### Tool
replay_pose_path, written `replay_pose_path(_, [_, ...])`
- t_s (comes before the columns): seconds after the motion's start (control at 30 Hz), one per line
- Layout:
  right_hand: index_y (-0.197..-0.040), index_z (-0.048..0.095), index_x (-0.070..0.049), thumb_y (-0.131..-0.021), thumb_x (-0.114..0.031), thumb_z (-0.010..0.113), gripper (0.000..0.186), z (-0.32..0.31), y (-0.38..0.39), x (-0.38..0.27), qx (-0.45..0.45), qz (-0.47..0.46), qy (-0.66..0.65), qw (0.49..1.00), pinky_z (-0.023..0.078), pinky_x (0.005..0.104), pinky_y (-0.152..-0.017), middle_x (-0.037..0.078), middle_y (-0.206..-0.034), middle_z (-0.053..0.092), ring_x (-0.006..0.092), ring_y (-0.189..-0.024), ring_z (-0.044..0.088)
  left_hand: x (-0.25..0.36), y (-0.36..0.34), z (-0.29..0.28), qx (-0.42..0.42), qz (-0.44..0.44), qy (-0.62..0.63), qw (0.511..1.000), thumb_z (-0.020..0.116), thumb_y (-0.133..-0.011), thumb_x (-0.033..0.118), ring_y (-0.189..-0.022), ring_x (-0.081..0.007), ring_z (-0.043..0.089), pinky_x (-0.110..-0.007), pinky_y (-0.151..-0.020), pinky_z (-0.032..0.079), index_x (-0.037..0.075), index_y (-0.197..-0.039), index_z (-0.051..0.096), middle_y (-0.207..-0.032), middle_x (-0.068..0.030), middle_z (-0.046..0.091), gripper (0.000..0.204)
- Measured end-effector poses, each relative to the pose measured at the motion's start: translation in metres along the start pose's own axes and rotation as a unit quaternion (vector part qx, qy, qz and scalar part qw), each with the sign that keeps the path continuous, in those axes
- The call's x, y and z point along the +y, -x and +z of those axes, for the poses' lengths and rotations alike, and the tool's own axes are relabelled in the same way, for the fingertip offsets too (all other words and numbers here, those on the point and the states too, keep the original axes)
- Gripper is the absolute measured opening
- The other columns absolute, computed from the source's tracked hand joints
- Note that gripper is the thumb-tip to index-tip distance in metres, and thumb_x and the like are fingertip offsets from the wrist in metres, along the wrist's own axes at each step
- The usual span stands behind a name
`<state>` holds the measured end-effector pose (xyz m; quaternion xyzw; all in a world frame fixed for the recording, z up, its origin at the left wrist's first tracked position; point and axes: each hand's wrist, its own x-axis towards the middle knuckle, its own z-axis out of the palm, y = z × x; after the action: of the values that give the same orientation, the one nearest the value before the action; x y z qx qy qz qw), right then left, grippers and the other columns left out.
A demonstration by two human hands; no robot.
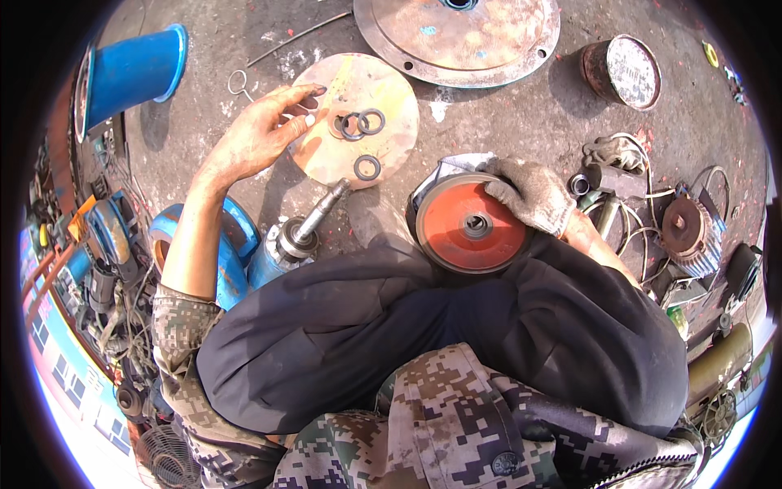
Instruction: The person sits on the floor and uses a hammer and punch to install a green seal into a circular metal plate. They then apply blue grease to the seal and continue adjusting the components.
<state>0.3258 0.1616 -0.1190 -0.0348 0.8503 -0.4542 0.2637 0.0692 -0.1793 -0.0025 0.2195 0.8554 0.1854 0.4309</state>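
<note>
My bare left hand (259,134) hovers over the left edge of a worn round metal plate (383,85) on the ground. Its thumb and fingers are apart, with nothing seen between them. Several black rubber rings (367,168) lie on that plate, some overlapping. In a grey knit glove, my right hand (533,196) grips the right rim of a red disc with a metal hub (468,232), which rests against my legs. Some grey cloth (456,167) shows behind the disc. A motor-like part with a bare steel shaft (318,216) stands by my left knee.
A larger round plate (489,41) lies at the far side, with a rusty can (627,73) to its right. At the far left is a blue flanged pipe (134,73). A hammer (615,181), cables and a small motor (688,232) lie at the right.
</note>
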Motion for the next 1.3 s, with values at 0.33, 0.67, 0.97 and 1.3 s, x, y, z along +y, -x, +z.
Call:
replay_pose_path(0.33, [-0.117,0.070,-0.008,-0.100,-0.038,0.063,0.035,-0.002,-0.002,0.003,0.007,-0.017,-0.014,1.000,0.054,0.0500,-0.089,0.021,-0.109,0.072,0.0425,-0.105,0.068,0.004,-0.006,0.003,-0.011,0.010,0.010,1.000,0.060,-0.102,0.011,-0.125,-0.0261,0.063,-0.041,-0.105,0.052,0.011,-0.150,0.056,-0.138,-0.0152,0.064,0.048])
replay_pose_path(0.67, [-0.112,0.070,-0.006,-0.099,-0.032,0.065,0.030,-0.008,-0.001,0.002,0.057,-0.006,-0.044,0.997,0.053,0.0494,-0.087,0.021,-0.104,0.072,0.0423,-0.100,0.068,0.008,-0.009,0.001,-0.007,0.020,0.005,1.000,0.058,-0.101,0.008,-0.118,-0.0249,0.066,-0.041,-0.104,0.053,0.011,-0.151,0.055,-0.133,-0.0177,0.066,0.050])
replay_pose_path(0.97, [-0.114,0.070,-0.005,-0.098,-0.027,0.066,0.027,-0.010,0.000,-0.003,0.089,-0.004,-0.054,0.995,0.054,0.0480,-0.086,0.020,-0.105,0.071,0.0409,-0.101,0.068,0.002,-0.012,0.001,-0.021,-0.008,0.021,1.000,0.059,-0.103,0.011,-0.119,-0.0225,0.066,-0.039,-0.103,0.053,0.012,-0.154,0.052,-0.132,-0.0160,0.068,0.052])
replay_pose_path(1.3, [-0.117,0.070,0.000,-0.098,-0.014,0.066,0.024,-0.001,0.014,0.006,0.174,0.008,-0.125,0.977,0.056,0.0425,-0.085,0.021,-0.103,0.074,0.0368,-0.097,0.072,-0.010,-0.011,0.003,0.004,-0.022,0.051,0.998,0.062,-0.104,0.013,-0.116,-0.0211,0.066,-0.038,-0.103,0.053,0.016,-0.159,0.046,-0.125,-0.0148,0.068,0.057])
